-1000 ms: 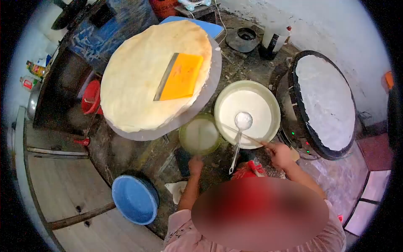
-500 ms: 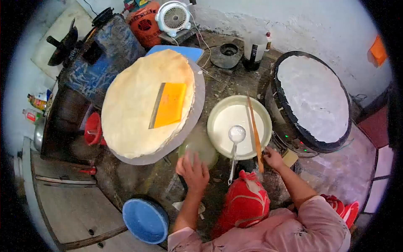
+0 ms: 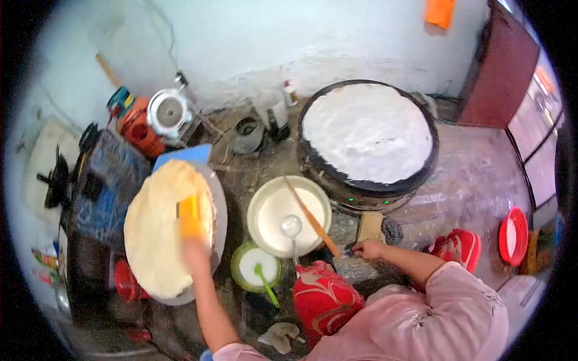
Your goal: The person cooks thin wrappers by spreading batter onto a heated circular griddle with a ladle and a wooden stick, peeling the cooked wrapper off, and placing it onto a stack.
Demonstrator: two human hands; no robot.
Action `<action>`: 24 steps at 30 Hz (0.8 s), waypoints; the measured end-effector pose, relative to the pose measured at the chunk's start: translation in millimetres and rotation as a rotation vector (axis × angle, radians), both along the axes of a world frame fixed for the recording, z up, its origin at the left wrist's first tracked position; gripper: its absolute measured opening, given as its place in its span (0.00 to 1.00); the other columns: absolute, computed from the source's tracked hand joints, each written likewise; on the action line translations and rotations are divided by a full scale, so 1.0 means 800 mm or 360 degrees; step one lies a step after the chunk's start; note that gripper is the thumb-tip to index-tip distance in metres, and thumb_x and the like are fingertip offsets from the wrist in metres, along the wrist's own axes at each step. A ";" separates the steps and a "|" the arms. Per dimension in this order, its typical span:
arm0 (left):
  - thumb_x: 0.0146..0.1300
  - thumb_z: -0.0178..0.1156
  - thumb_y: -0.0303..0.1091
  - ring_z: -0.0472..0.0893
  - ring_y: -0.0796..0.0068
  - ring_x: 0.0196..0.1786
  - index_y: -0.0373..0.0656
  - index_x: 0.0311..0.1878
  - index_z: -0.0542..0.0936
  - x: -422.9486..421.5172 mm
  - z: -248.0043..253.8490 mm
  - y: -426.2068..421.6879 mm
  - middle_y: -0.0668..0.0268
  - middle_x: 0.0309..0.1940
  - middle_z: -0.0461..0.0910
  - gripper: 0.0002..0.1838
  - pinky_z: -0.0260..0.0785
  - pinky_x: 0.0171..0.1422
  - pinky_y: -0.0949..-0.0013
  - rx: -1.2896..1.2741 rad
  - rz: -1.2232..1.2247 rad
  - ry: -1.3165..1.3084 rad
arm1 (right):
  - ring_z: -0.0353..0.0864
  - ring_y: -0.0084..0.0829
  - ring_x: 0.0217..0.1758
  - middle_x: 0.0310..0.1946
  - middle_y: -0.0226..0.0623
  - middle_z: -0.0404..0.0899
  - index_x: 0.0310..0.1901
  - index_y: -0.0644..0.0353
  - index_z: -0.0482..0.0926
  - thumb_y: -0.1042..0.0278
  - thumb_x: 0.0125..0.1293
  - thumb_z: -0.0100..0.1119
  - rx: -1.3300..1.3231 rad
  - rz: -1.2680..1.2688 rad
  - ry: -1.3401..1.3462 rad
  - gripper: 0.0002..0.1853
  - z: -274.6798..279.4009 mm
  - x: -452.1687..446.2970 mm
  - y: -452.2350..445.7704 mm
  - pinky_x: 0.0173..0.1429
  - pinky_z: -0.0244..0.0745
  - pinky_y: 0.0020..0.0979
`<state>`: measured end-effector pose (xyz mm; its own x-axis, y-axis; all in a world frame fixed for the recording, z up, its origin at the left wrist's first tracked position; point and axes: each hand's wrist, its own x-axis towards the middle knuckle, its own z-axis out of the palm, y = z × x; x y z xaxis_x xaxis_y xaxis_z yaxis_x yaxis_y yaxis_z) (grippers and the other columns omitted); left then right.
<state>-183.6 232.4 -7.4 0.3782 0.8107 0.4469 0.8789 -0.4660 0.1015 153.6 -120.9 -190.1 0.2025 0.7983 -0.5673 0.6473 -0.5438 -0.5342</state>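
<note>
My left hand (image 3: 195,259), smeared by motion, is at the near end of an orange scraper (image 3: 189,210) and seems closed on it. The scraper is over a stack of thin pale pancakes (image 3: 150,234) on a round board (image 3: 220,210). My right hand (image 3: 368,249) is closed at the counter edge; what its fingers hold is hidden. Close to it is the end of a wooden stick (image 3: 313,219) lying across a bowl of white batter (image 3: 251,210). A metal ladle (image 3: 291,226) rests in that bowl. Spread white batter (image 3: 370,132) covers the round black griddle (image 3: 308,147).
A green bowl (image 3: 236,277) of white stuff with a green spoon (image 3: 262,278) stands left of the batter bowl. A tan block (image 3: 370,227) lies before the griddle. Behind are a small fan (image 3: 169,113) and a jug (image 3: 274,114). A red basin (image 3: 512,237) is far right.
My left hand has moved from beside the green bowl up to the scraper on the pancakes. The view has swung right. My right hand stays near the stick's end.
</note>
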 end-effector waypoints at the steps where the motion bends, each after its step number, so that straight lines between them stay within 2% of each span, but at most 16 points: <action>1: 0.50 0.56 0.22 0.76 0.51 0.37 0.35 0.41 0.78 0.005 0.021 -0.010 0.51 0.33 0.77 0.13 0.69 0.42 0.58 0.0033 0.0060 -0.0023 | 0.78 0.46 0.43 0.41 0.44 0.80 0.50 0.50 0.77 0.54 0.59 0.53 0.0157 0.0047 0.0004 0.19 0.006 -0.002 -0.003 0.49 0.71 0.43; 2: 0.50 0.56 0.22 0.76 0.51 0.37 0.35 0.41 0.78 0.009 0.043 -0.021 0.51 0.33 0.77 0.13 0.69 0.42 0.58 0.0053 0.0018 -0.0024 | 0.79 0.42 0.42 0.43 0.42 0.79 0.52 0.53 0.75 0.56 0.60 0.55 0.0192 0.0011 -0.0013 0.20 0.012 -0.002 -0.007 0.45 0.73 0.38; 5: 0.53 0.53 0.22 0.75 0.50 0.38 0.34 0.42 0.76 0.020 0.094 -0.059 0.52 0.33 0.76 0.12 0.69 0.43 0.57 0.0186 0.0062 -0.0092 | 0.78 0.41 0.42 0.39 0.42 0.80 0.49 0.54 0.75 0.56 0.58 0.58 0.0503 -0.0145 -0.0067 0.18 0.035 -0.008 -0.001 0.46 0.72 0.38; 7: 0.55 0.52 0.22 0.75 0.50 0.38 0.33 0.43 0.75 0.023 0.102 -0.078 0.51 0.33 0.76 0.12 0.68 0.44 0.56 0.0419 -0.0101 -0.0283 | 0.78 0.41 0.43 0.40 0.44 0.78 0.48 0.56 0.72 0.59 0.56 0.61 0.0710 -0.0156 -0.0087 0.20 0.112 -0.016 0.009 0.46 0.72 0.37; 9: 0.55 0.52 0.22 0.74 0.50 0.36 0.33 0.42 0.75 0.047 0.110 -0.124 0.52 0.33 0.75 0.11 0.67 0.42 0.56 0.0710 -0.0464 -0.0170 | 0.74 0.45 0.49 0.48 0.45 0.73 0.52 0.56 0.68 0.62 0.54 0.64 0.0996 -0.0255 0.0042 0.24 0.180 -0.026 0.017 0.50 0.71 0.36; 11: 0.52 0.51 0.19 0.75 0.53 0.37 0.33 0.45 0.74 0.077 0.106 -0.169 0.51 0.34 0.75 0.15 0.69 0.38 0.58 0.0482 -0.0618 -0.0124 | 0.68 0.46 0.56 0.54 0.45 0.68 0.54 0.55 0.65 0.65 0.49 0.68 0.1759 -0.0261 -0.0355 0.30 0.221 -0.036 0.029 0.58 0.66 0.39; 12: 0.50 0.51 0.18 0.75 0.54 0.34 0.32 0.44 0.74 0.090 0.100 -0.185 0.51 0.33 0.75 0.15 0.69 0.36 0.59 0.0531 -0.0791 -0.0039 | 0.68 0.46 0.56 0.54 0.45 0.68 0.54 0.55 0.65 0.65 0.49 0.68 0.1761 -0.0267 -0.0350 0.30 0.253 -0.038 0.029 0.58 0.66 0.39; 13: 0.47 0.52 0.17 0.75 0.55 0.32 0.32 0.43 0.74 0.103 0.091 -0.200 0.52 0.32 0.75 0.16 0.69 0.34 0.59 0.0581 -0.0963 0.0046 | 0.66 0.46 0.58 0.54 0.45 0.67 0.53 0.55 0.66 0.64 0.48 0.67 0.1785 -0.0169 -0.0534 0.29 0.289 -0.036 0.026 0.61 0.62 0.41; 15: 0.46 0.51 0.16 0.74 0.56 0.29 0.31 0.41 0.74 0.138 0.085 -0.235 0.53 0.31 0.74 0.15 0.69 0.34 0.60 0.0445 -0.1274 -0.0111 | 0.64 0.46 0.61 0.55 0.44 0.66 0.52 0.54 0.68 0.63 0.48 0.66 0.1810 -0.0075 -0.0719 0.28 0.311 -0.024 0.020 0.64 0.58 0.43; 17: 0.45 0.51 0.16 0.74 0.56 0.30 0.30 0.42 0.74 0.157 0.056 -0.259 0.53 0.31 0.74 0.17 0.70 0.34 0.61 0.0234 -0.1412 -0.0151 | 0.63 0.42 0.61 0.53 0.42 0.68 0.50 0.54 0.70 0.62 0.49 0.61 0.1787 0.0261 -0.1280 0.24 0.315 -0.011 0.013 0.65 0.53 0.46; 18: 0.48 0.53 0.18 0.75 0.55 0.32 0.29 0.44 0.74 0.168 0.072 -0.281 0.51 0.34 0.76 0.16 0.70 0.36 0.62 0.0133 -0.1432 -0.0085 | 0.71 0.40 0.53 0.45 0.39 0.73 0.43 0.54 0.72 0.62 0.53 0.56 0.1646 0.0413 -0.1338 0.15 0.311 0.001 0.006 0.58 0.64 0.42; 19: 0.48 0.53 0.18 0.75 0.55 0.32 0.29 0.44 0.74 0.177 0.076 -0.292 0.51 0.34 0.76 0.16 0.70 0.36 0.62 0.0130 -0.1434 -0.0083 | 0.71 0.40 0.53 0.45 0.39 0.73 0.43 0.54 0.72 0.62 0.53 0.56 0.1644 0.0410 -0.1336 0.15 0.309 0.013 -0.002 0.58 0.64 0.42; 21: 0.52 0.56 0.24 0.75 0.54 0.36 0.29 0.48 0.73 0.196 0.078 -0.303 0.49 0.41 0.76 0.18 0.70 0.39 0.61 0.0025 -0.1484 -0.0155 | 0.77 0.40 0.42 0.35 0.38 0.76 0.37 0.53 0.71 0.63 0.50 0.58 0.1198 0.0524 -0.0864 0.12 0.301 0.042 -0.021 0.44 0.72 0.38; 22: 0.55 0.58 0.29 0.74 0.51 0.43 0.29 0.52 0.71 0.193 0.066 -0.301 0.46 0.49 0.73 0.22 0.69 0.46 0.59 -0.0133 -0.1347 -0.0026 | 0.77 0.42 0.38 0.32 0.40 0.75 0.34 0.55 0.69 0.65 0.51 0.58 0.1268 0.0402 -0.0774 0.11 0.287 0.061 -0.033 0.40 0.72 0.40; 23: 0.55 0.58 0.29 0.74 0.51 0.43 0.29 0.52 0.71 0.185 0.056 -0.301 0.46 0.49 0.73 0.22 0.69 0.46 0.59 -0.0139 -0.1352 -0.0029 | 0.77 0.44 0.35 0.29 0.41 0.75 0.32 0.57 0.66 0.66 0.52 0.57 0.1335 0.0279 -0.0685 0.10 0.274 0.083 -0.048 0.37 0.73 0.42; 24: 0.56 0.58 0.30 0.73 0.50 0.46 0.30 0.54 0.69 0.176 0.047 -0.299 0.46 0.52 0.71 0.23 0.66 0.50 0.57 -0.0151 -0.1267 -0.0020 | 0.77 0.47 0.34 0.29 0.44 0.75 0.33 0.58 0.67 0.64 0.53 0.58 0.1136 0.0042 -0.0625 0.11 0.271 0.104 -0.065 0.37 0.73 0.43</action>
